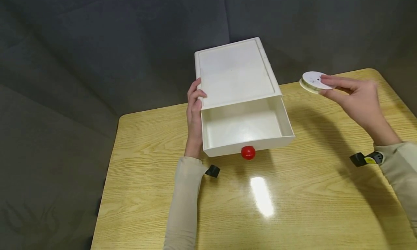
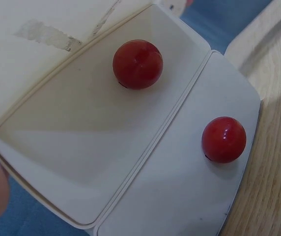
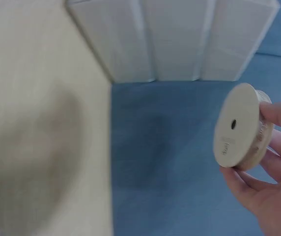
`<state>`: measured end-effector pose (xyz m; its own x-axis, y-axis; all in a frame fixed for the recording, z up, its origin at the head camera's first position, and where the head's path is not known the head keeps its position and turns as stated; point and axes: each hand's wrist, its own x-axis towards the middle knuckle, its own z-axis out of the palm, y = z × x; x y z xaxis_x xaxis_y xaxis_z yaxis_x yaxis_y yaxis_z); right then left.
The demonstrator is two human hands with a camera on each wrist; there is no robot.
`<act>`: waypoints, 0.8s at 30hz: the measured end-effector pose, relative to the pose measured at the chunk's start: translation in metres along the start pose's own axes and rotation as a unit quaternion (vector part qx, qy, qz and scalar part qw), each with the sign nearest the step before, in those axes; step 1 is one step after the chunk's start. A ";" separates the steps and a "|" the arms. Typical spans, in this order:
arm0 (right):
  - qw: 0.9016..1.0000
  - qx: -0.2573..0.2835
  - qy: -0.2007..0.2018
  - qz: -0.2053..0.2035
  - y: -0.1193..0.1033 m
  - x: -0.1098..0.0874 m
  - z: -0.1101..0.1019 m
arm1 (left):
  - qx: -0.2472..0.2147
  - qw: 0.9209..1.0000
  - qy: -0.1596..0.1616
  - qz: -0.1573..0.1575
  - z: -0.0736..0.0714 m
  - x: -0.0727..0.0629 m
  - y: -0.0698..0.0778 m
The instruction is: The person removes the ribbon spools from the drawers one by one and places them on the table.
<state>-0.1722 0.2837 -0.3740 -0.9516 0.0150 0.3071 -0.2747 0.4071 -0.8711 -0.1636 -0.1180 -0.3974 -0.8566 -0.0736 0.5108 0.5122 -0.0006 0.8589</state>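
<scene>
Left hand [image 1: 194, 105]: curled round the left edge of the white drawer unit [image 1: 236, 74], fingertips on its top. Unit sits at the back of the wooden table [image 1: 146, 152]; top drawer [image 1: 224, 149] pulled out, red knob [image 1: 248, 153] on front. Two lower red knobs [image 2: 224, 139] beneath. Right of unit, well apart: white spool [image 1: 312, 80] in midair, pinched by right hand [image 1: 359, 98], thumb and fingers.

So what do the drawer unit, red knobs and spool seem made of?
Drawer unit: probably smooth moulded plastic, given its rounded edges. Red knobs: glossy, with bright highlights; plastic or lacquered wood, unclear which. Spool: matte, pale faces suggest card or plastic.
</scene>
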 end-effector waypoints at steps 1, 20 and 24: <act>1.000 -0.007 0.004 -0.001 0.005 0.000 0.002 | 0.000 1.000 0.000 -0.002 0.000 0.000 0.000; 0.983 -0.158 -0.090 -0.010 0.061 -0.005 0.024 | 0.008 1.000 0.002 -0.002 -0.003 -0.001 0.000; 0.977 -0.175 -0.121 0.001 0.066 -0.007 0.024 | 0.009 1.000 0.004 0.006 -0.003 -0.001 0.001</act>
<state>-0.1872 0.2881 -0.4425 -0.9683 -0.1839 0.1694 -0.2499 0.6955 -0.6737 -0.1616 -0.1210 -0.3974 -0.8500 -0.0816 0.5204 0.5208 0.0186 0.8535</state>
